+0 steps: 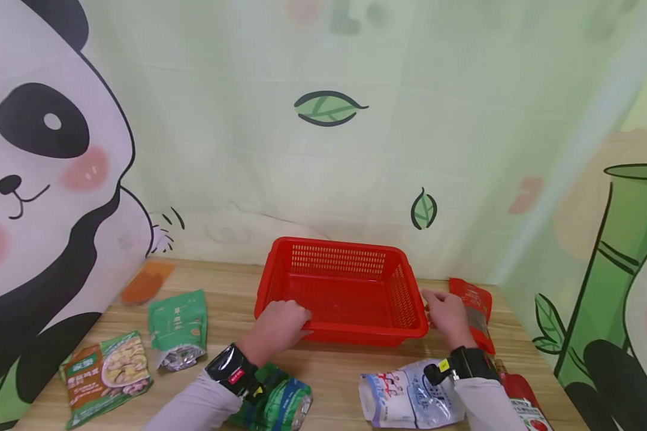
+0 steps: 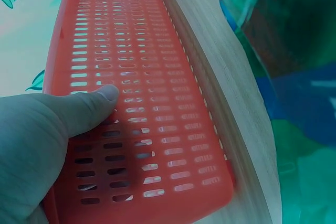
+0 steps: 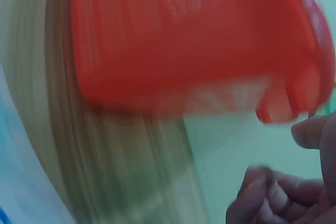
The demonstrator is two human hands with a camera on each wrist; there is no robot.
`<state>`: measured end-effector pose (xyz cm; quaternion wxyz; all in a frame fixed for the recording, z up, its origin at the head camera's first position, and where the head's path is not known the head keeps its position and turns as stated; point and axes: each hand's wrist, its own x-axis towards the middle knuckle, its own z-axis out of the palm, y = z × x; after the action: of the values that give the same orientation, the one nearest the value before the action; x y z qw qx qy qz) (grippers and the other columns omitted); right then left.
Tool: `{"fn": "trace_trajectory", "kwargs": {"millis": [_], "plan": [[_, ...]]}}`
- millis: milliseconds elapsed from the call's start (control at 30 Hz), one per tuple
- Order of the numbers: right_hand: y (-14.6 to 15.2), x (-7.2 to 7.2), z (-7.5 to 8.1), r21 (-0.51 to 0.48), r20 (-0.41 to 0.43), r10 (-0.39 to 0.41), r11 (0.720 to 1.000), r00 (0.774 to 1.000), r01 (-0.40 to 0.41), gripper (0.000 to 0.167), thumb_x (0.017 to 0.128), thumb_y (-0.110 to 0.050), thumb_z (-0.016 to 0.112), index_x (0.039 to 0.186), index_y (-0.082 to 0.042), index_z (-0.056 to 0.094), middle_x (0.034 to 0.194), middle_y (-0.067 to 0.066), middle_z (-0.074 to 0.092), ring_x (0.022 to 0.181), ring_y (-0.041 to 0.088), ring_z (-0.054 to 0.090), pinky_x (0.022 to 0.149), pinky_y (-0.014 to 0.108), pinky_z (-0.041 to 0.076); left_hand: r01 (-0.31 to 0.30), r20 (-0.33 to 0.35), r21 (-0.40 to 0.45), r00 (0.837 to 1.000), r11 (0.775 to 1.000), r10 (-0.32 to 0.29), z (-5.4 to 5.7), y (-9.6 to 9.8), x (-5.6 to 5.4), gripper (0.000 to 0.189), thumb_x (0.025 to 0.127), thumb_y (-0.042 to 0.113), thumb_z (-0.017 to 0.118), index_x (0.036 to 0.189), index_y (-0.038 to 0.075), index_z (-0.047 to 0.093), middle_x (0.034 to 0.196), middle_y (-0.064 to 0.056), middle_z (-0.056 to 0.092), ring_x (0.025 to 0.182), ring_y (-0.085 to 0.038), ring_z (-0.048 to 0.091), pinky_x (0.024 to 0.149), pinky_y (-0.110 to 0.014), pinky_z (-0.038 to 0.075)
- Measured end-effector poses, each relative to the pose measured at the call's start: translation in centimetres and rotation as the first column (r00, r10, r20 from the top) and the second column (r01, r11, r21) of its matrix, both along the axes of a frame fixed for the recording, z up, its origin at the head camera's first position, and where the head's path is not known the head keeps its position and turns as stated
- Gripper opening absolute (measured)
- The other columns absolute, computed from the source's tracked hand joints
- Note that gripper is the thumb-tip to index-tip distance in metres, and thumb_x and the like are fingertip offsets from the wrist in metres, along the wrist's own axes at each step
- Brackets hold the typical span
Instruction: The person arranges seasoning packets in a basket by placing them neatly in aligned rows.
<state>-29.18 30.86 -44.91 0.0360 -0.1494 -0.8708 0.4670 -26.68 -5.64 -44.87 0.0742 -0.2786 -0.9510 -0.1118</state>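
A red plastic basket (image 1: 334, 336) with slotted walls stands on the wooden table. My left hand (image 1: 280, 329) grips its near rim towards the left; in the left wrist view the thumb (image 2: 86, 111) presses the outside of the slotted wall (image 2: 173, 129), and the other fingers are mostly hidden. Just beyond the basket's right end is my right hand (image 1: 446, 314), its fingers loosely bent. The right wrist view has a gap between these fingers (image 3: 249, 195) and the blurred basket (image 3: 173, 72), with nothing held.
A green pouch (image 1: 178, 323) and a brown-green food bag (image 1: 108, 377) lie left. Nearer are a green-blue packet (image 1: 286, 398) under the left wrist and a white-blue pouch (image 1: 410, 395). Right are a red packet (image 1: 474, 311) and a red bottle-like pouch (image 1: 525, 401). A printed cloth (image 1: 221, 149) hangs behind.
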Motion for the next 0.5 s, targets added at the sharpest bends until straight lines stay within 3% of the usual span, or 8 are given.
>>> {"fn": "trace_trajectory", "kwargs": {"millis": [100, 200, 300, 367, 500], "plan": [[1.7, -0.4, 0.5, 0.260, -0.010, -0.017, 0.965, 1.000, 0.019, 0.054, 0.102, -0.042, 0.055, 0.127, 0.004, 0.066, 0.113, 0.029, 0.069, 0.092, 0.037, 0.066, 0.072, 0.039, 0.055, -0.001, -0.002, -0.004, 1.000, 1.000, 0.001, 0.1, 0.0, 0.1, 0.027, 0.082, 0.030, 0.087, 0.104, 0.017, 0.078, 0.086, 0.004, 0.078, 0.068, -0.010, 0.066, 0.081, -0.034, 0.063], [3.4, -0.8, 0.9, 0.469, 0.005, -0.063, 0.882, 0.998, 0.053, 0.050, 0.099, -0.040, 0.056, 0.106, 0.007, 0.071, 0.104, 0.028, 0.070, 0.090, 0.039, 0.063, 0.071, 0.041, 0.051, -0.006, 0.008, -0.012, 1.000, 1.000, 0.006, 0.1, 0.0, 0.1, 0.027, 0.082, 0.030, 0.087, 0.104, 0.017, 0.078, 0.085, 0.004, 0.077, 0.068, -0.010, 0.065, 0.081, -0.033, 0.063], [4.6, -1.0, 0.9, 0.560, 0.064, -0.152, 0.824, 0.986, 0.090, 0.049, 0.097, -0.037, 0.057, 0.095, 0.011, 0.067, 0.095, 0.032, 0.062, 0.086, 0.041, 0.055, 0.066, 0.042, 0.047, -0.009, 0.021, -0.014, 1.000, 1.000, 0.009, 0.2, 0.1, 0.0, 0.026, 0.082, 0.029, 0.086, 0.103, 0.017, 0.078, 0.084, 0.004, 0.077, 0.067, -0.010, 0.064, 0.081, -0.032, 0.062], [5.1, -1.1, 0.9, 0.583, 0.125, -0.224, 0.805, 0.967, 0.112, 0.052, 0.095, -0.038, 0.059, 0.100, 0.014, 0.063, 0.099, 0.034, 0.055, 0.091, 0.043, 0.050, 0.070, 0.045, 0.048, -0.014, 0.029, -0.013, 0.999, 1.000, 0.014, 0.1, 0.1, 0.0, 0.026, 0.082, 0.029, 0.086, 0.103, 0.017, 0.079, 0.084, 0.004, 0.077, 0.067, -0.010, 0.063, 0.081, -0.032, 0.062], [5.4, -1.0, 0.5, 0.575, 0.269, -0.305, 0.812, 0.914, 0.102, 0.061, 0.092, -0.039, 0.060, 0.112, 0.018, 0.053, 0.107, 0.036, 0.046, 0.102, 0.048, 0.044, 0.085, 0.054, 0.048, -0.015, 0.031, -0.016, 0.999, 1.000, 0.016, 0.0, 0.0, -0.1, 0.027, 0.082, 0.030, 0.087, 0.104, 0.017, 0.079, 0.084, 0.004, 0.077, 0.067, -0.010, 0.064, 0.081, -0.033, 0.063]]}}
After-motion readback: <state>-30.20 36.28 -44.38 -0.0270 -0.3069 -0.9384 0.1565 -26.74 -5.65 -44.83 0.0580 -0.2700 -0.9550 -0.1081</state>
